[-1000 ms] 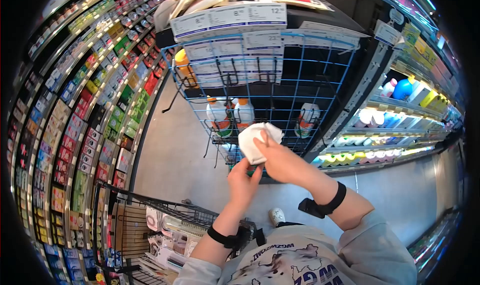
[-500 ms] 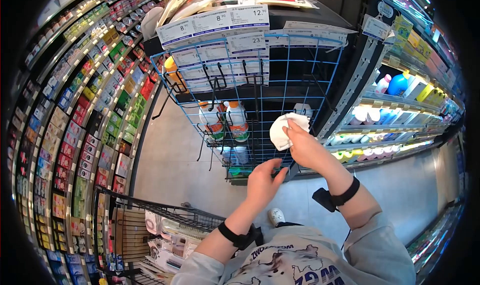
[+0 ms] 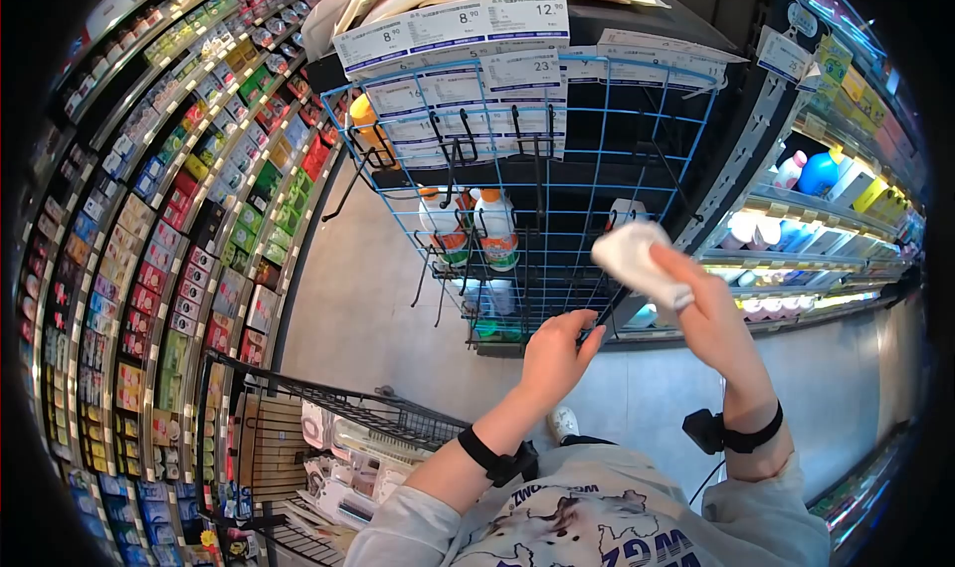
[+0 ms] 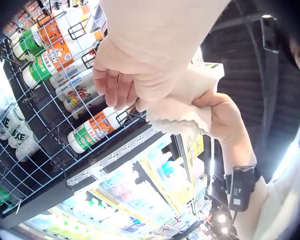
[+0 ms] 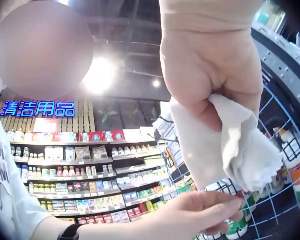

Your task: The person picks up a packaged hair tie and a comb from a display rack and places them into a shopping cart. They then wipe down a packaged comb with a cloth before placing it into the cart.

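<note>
A folded white cloth (image 3: 642, 261) is pinched in my right hand (image 3: 711, 313), in front of the lower right of the blue wire rack (image 3: 587, 169). In the right wrist view the cloth (image 5: 205, 145) hangs in soft layers from the fingers and thumb of the right hand (image 5: 210, 65). My left hand (image 3: 559, 356) is lower and to the left, empty, fingers loosely bent, apart from the cloth in the head view. Behind the rack's wires stand white bottles with orange caps (image 3: 495, 231); in the left wrist view the left hand (image 4: 135, 65) is near them.
Price cards (image 3: 453, 35) top the rack, with empty black hooks below. A wire cart (image 3: 269, 448) holding packaged goods is at lower left. Long product shelves (image 3: 149, 269) curve along the left; lit shelves (image 3: 786, 234) with bottles stand at the right.
The right hand has carried the cloth to the right, away from the left hand. The left hand has let go of the cloth and also shifted right.
</note>
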`<state>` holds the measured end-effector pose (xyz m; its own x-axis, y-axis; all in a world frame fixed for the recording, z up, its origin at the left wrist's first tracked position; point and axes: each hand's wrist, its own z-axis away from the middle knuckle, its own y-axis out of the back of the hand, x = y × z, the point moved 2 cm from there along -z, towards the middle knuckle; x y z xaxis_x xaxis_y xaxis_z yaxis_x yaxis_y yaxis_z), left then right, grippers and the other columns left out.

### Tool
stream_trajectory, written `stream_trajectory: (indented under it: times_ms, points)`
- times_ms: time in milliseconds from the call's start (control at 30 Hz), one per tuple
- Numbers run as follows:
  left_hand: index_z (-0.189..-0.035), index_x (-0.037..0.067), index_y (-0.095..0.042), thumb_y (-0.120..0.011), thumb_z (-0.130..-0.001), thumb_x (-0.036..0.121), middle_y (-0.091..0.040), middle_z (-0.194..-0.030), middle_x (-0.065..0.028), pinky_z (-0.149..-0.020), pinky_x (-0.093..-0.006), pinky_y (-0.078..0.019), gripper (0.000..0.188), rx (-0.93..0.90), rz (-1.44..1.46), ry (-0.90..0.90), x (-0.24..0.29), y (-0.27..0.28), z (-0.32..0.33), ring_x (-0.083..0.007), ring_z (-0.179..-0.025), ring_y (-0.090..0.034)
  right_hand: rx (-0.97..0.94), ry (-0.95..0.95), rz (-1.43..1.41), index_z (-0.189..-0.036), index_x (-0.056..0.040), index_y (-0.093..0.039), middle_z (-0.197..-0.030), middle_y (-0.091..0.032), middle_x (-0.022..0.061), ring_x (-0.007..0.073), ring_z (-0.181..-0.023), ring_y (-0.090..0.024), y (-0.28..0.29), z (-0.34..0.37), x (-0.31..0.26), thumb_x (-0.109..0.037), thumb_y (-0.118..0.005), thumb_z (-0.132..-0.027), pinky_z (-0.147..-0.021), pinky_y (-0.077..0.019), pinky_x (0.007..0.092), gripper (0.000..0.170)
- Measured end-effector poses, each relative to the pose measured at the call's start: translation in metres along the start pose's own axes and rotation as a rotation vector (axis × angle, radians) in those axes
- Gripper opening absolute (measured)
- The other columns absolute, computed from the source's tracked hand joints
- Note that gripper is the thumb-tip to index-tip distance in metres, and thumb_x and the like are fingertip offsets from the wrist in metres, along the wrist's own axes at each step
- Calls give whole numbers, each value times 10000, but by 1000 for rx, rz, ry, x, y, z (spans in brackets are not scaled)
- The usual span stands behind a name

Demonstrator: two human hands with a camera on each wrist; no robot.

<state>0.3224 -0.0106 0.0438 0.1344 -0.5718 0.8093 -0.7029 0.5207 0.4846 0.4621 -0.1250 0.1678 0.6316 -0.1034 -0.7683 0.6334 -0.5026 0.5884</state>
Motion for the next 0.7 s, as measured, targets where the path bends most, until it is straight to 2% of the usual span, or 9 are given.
stream_trajectory:
  times_ms: [33, 100, 200, 333, 433, 500, 567, 633, 700]
  points:
    - [-983, 30, -662, -702, -800, 202, -677, -891, -113, -644, -316, -528, 254, -14, -7, 13, 3, -2, -1, -224, -722, -649, 43, 88, 62, -1222, 55, -532, -1258, -527, 266, 395, -1198, -495, 3, -7, 5, 96, -385, -737, -1029, -364, 367, 509]
    - [-995, 29, -661, -702, -807, 220, -680, -904, -110, -658, -314, -532, 272, -35, 2, 14, 11, -9, -5, -217, -732, -652, 73, 118, 160, -1223, 45, -532, -1284, -505, 263, 420, -1212, -463, -2, -18, 22, 96, -406, -729, -1047, -352, 387, 512]
    - [-1007, 27, -655, -705, -803, 252, -679, -894, -110, -655, -322, -530, 308, -89, -10, -12, 23, -20, -12, -223, -732, -654, -49, 49, 270, -1234, 44, -525, -1326, -465, 259, 397, -1238, -438, -23, -32, 64, 91, -422, -727, -1067, -334, 402, 519]
    - [-1009, 37, -653, -706, -800, 286, -675, -865, -109, -649, -334, -527, 329, -110, -35, -79, 32, -36, -19, -232, -722, -653, -53, 51, 318, -1231, 30, -541, -1293, -507, 253, 386, -1219, -472, -28, -34, 64, 71, -430, -761, -1038, -366, 378, 485]
    - [-1002, 40, -654, -703, -803, 280, -673, -849, -110, -645, -338, -525, 316, -114, -23, -88, 30, -41, -18, -235, -715, -653, -155, -18, 217, -1229, 26, -548, -1265, -539, 239, 366, -1229, -476, -12, -30, 48, 80, -400, -740, -1040, -363, 362, 514]
    - [-996, 39, -656, -701, -805, 270, -673, -844, -111, -643, -338, -524, 303, -127, -19, -55, 23, -38, -14, -235, -713, -655, -241, -153, 30, -1192, 25, -572, -1210, -568, 249, 387, -1153, -524, -2, -19, 34, 61, -437, -754, -1010, -385, 361, 460]
    - [-979, 33, -659, -696, -808, 243, -673, -837, -115, -642, -334, -524, 273, -171, -15, -22, 10, -35, -6, -235, -714, -659, -243, -77, 28, -1212, 10, -568, -1216, -575, 230, 357, -1147, -542, 2, -8, 36, 55, -433, -753, -993, -395, 348, 480]
    - [-965, 27, -662, -690, -808, 215, -670, -811, -118, -633, -335, -525, 247, -137, 10, -13, -5, -29, 5, -239, -696, -660, -268, 43, -21, -1229, 7, -557, -1201, -588, 223, 336, -1146, -551, 6, 1, 34, 67, -416, -743, -998, -392, 351, 510]
    - [-939, 24, -661, -664, -825, 206, -677, -821, -122, -658, -350, -528, 215, -144, 43, 89, -24, -18, 16, -271, -741, -662, -334, -12, -83, -1225, 3, -566, -1195, -601, 202, 313, -1149, -557, 16, 9, 16, 81, -400, -729, -981, -407, 339, 529]
